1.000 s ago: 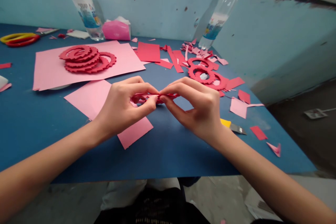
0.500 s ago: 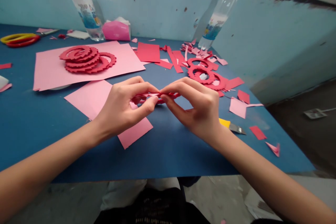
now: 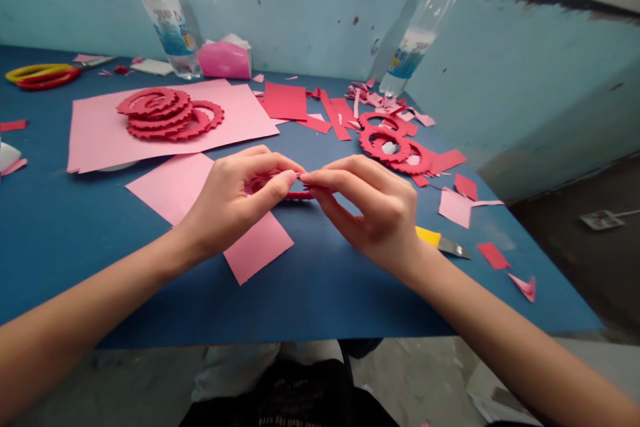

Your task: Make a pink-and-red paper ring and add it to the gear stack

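Just above the table's middle, a red paper ring [image 3: 299,195] is held between both hands, seen nearly edge-on. My left hand [image 3: 245,190] is closed on its left side, thumb in front and fingers behind. The fingertips of my right hand [image 3: 367,203] pinch the ring's top and right side, close to the left fingertips. Much of the ring is hidden by the fingers. Under my left hand lie pink paper squares [image 3: 260,250]. Behind it, red jagged-edged paper rings [image 3: 160,121] are piled on a large pink sheet [image 3: 95,137].
More red rings [image 3: 383,140] lie at right among paper scraps [image 3: 455,207]. A yellow-handled cutter [image 3: 429,236] is beside my right wrist. Two plastic bottles [image 3: 170,30] and a pink tissue pack [image 3: 225,59] stand along the wall. Scissors [image 3: 43,76] lie far left on the blue table [image 3: 350,300].
My right fingers have shifted slightly down, and the hands have parted a little at the fingertips. More of the ring's lower edge shows. Both hands still hold it.
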Motion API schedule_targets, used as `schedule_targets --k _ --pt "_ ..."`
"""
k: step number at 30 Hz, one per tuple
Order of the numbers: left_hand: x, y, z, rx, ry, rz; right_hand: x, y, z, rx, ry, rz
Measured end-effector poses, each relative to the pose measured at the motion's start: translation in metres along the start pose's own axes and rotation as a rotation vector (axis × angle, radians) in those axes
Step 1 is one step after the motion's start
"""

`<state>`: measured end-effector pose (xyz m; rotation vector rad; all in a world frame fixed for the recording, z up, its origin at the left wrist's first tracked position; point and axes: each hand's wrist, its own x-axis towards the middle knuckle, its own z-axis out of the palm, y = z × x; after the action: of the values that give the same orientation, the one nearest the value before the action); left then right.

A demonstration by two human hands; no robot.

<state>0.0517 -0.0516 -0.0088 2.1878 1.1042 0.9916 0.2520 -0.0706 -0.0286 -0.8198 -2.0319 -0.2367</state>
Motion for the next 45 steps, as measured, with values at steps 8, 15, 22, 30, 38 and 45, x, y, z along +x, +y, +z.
schedule_targets --k 8,15,22,30,38,45 --pt "-0.0001 0.0001 0.0004 -0.011 -0.001 0.008 0.0017 0.0020 -0.0031 0.146 -0.093 0.026" --pt "-0.0004 0.0002 0.0007 -0.048 -0.018 -0.004 0.0034 0.0029 -0.0061 0.218 -0.179 0.040" --pt "-0.0002 0.0009 -0.0013 -0.066 -0.026 -0.018 0.0006 0.0032 -0.0052 0.198 -0.136 0.028" --pt "0.0000 -0.0009 -0.0014 -0.097 -0.012 -0.013 -0.0014 0.0040 -0.0042 0.149 -0.092 -0.013" --pt "-0.0003 -0.0016 -0.0018 -0.116 -0.013 -0.021 -0.0014 0.0037 -0.0037 0.145 -0.084 -0.030" --pt "-0.0001 -0.0005 -0.0006 -0.119 -0.017 -0.031 -0.0005 0.0035 -0.0033 0.186 -0.108 0.006"
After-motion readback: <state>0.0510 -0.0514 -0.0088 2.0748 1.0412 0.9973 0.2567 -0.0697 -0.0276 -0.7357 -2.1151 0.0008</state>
